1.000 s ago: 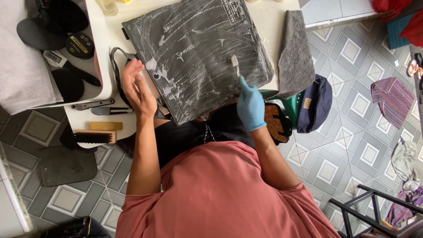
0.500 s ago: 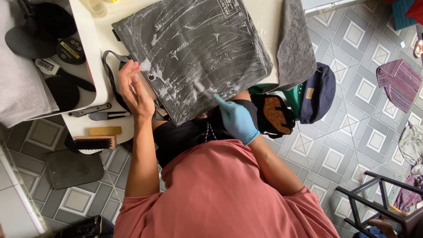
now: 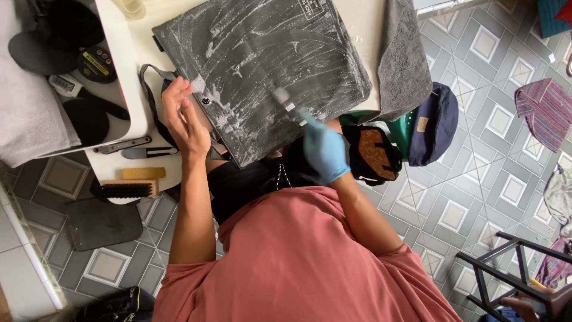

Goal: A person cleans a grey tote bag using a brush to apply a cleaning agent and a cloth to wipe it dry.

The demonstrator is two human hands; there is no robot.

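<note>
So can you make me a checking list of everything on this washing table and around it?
Surface: white table, bare at its near edge.
Job's things: dark grey bag lying flat, streaked with white foam; small brush on it, blurred.
Clutter: grey towel beside the bag; wooden brush; black brushes in a white tray; caps hanging off the table edge.
Grippers: left hand bare, pressing the bag's corner; right hand in a blue glove, gripping the brush.
Cables: nothing seen; only the bag's black strap.
Surroundings: patterned grey tile floor; striped cloth; black metal frame.
</note>
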